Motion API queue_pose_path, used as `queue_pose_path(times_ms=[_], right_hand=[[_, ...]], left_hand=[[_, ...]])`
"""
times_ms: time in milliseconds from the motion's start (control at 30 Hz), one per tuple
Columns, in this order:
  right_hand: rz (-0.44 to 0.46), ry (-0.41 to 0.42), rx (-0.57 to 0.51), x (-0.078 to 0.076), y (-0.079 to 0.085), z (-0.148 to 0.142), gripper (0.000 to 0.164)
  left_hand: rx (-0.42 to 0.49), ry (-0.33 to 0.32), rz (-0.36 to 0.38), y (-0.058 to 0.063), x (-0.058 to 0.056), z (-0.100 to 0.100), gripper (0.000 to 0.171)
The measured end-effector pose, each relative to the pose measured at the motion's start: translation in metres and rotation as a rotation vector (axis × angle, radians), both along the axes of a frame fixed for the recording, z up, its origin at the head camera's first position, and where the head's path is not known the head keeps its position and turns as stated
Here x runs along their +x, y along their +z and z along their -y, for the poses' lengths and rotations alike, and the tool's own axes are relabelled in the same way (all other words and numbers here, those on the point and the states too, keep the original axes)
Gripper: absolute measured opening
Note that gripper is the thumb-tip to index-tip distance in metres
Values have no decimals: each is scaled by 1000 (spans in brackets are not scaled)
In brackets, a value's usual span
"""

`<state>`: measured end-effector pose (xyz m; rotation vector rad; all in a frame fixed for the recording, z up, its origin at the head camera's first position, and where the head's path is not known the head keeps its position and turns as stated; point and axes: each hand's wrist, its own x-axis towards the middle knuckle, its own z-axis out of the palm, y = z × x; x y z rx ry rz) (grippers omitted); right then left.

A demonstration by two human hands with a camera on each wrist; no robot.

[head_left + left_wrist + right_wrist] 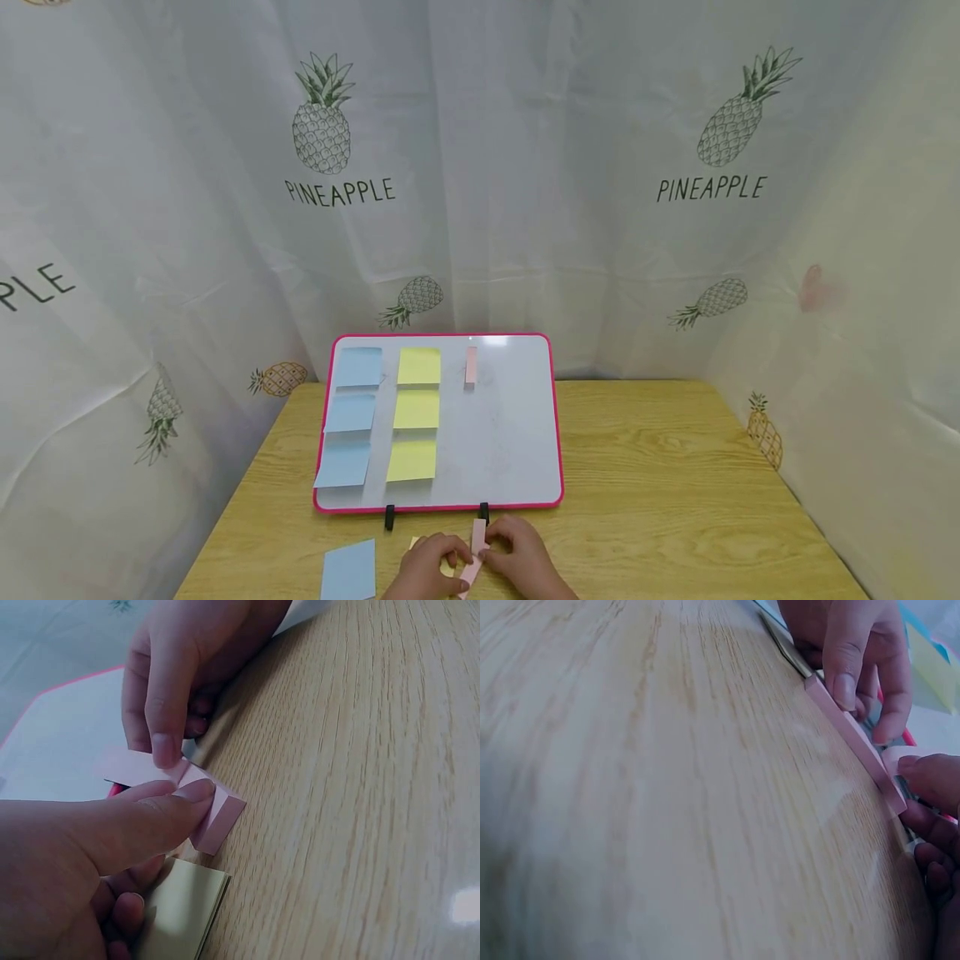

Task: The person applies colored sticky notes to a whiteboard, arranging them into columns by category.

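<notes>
A narrow pink sticky-note pad (470, 575) is at the table's front, and my left hand (427, 572) grips it between thumb and fingers. One pink strip (478, 533) rises from the pad at an angle. My right hand (525, 557) pinches that strip near where it meets the pad. In the left wrist view, the thumb presses on top of the pad (221, 823), while the strip (135, 766) bends away toward the whiteboard. Under the left hand lies a yellow sticky-note pad (180, 907). The right wrist view shows the pink pad's long edge (855, 746).
Behind the hands a red-rimmed whiteboard (502, 450) leans on black feet (389, 517). It bears blue notes (360, 367), yellow notes (418, 367) and one pink strip (471, 367). A blue pad (348, 571) lies left on the wooden table (660, 500). White curtains (510, 167) surround it.
</notes>
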<state>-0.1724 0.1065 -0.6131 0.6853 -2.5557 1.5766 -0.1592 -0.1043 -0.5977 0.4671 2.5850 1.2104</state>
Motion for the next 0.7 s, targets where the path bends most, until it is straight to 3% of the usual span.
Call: queue_pose_path(times_ms=[267,433,700], right_hand=[[110,-57,-1,1,0,1,31],[88,-44,-68,0,-3,0,46],[100,-50,-73,0,-5,-1,39]], left_hand=[[17,-21,-12,-3,2,0,33],[13,-27,-4,-3,2,0,32],[9,-32,5,2,2,0,31]])
